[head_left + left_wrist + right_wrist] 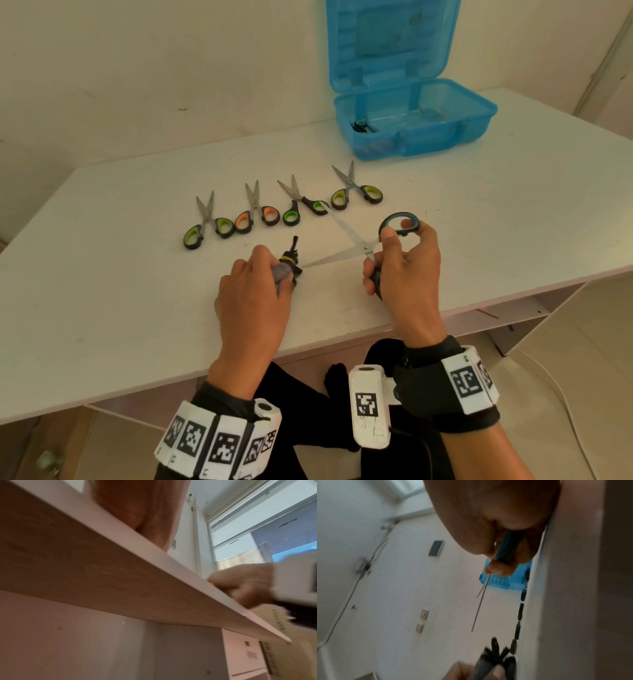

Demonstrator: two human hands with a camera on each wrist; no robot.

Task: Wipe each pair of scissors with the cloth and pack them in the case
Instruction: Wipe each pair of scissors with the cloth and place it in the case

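My right hand (399,255) holds blue-handled scissors (356,245) by their loops, blades spread wide above the table. One blade points left at the cloth, the other toward the row of scissors. My left hand (262,270) grips a bunched grey and black cloth (289,265) on the table, just left of the lower blade tip. In the right wrist view the blades (479,601) show edge-on below my fingers, with the cloth (494,655) at the bottom. Several scissors (284,209) with green or orange handles lie in a row behind. The open blue case (414,120) stands at the back right.
The case lid (387,44) stands upright against the wall; a dark scissor handle (361,126) lies inside the case. The white table (137,291) has its front edge just under my wrists. The left wrist view shows only the table's underside (102,568).
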